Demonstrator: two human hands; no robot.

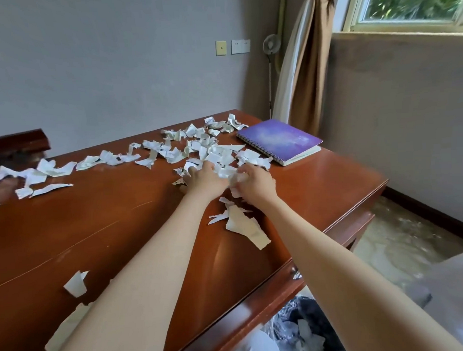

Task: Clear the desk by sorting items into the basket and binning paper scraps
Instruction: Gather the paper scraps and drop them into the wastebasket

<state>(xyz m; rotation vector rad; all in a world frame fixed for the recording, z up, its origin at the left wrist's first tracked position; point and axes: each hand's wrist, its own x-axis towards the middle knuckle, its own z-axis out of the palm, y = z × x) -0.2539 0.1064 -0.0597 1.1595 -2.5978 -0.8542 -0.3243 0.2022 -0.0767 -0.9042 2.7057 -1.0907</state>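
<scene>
My right grip is bunched round loose paper scraps, can't tell on my left grip, so I reckon bits could spill before the bin.

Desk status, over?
Right hand pinches paper scraps; left hand on the pile, grip unclear. Scraps strewn across desk. Purple notebook lies beside pile, nothing blocking.

Both hands meet in the paper scraps strewn over the desk. The right hand clutches a crumpled wad of them. The left hand rests on the pile just beside it, fingertips hidden. A purple notebook lies beyond the right hand.
</scene>
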